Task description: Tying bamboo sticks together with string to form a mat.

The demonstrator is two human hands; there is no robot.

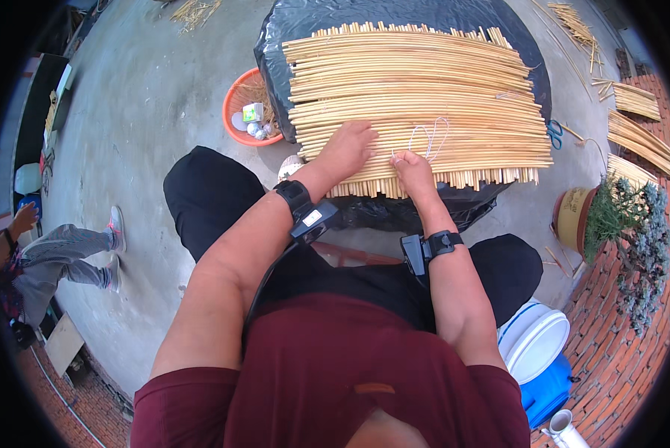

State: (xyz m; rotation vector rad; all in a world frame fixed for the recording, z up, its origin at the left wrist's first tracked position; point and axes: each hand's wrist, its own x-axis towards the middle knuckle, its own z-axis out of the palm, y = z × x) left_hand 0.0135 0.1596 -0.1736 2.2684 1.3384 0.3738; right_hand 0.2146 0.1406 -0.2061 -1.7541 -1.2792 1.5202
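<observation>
A wide mat of straw-coloured reed stalks [417, 82] lies in front of me, its stalks side by side. My left hand [348, 151] rests on the near left part of the stalks, fingers laid forward over them; its palm side is hidden. Close to the near edge, my right hand [413, 175] pinches a thin white string [441, 134], whose loops spread across the stalks just beyond the fingertips. Dark devices are strapped to both my wrists.
Black plastic sheeting [425, 10] covers the support under the stalks. An orange basket [230, 112] stands left, blue-handled scissors [554, 134] lie right. Beyond are reed bundles [637, 138], a potted plant [574, 216] and a white bucket [540, 347]. Another person [59, 254] is at far left.
</observation>
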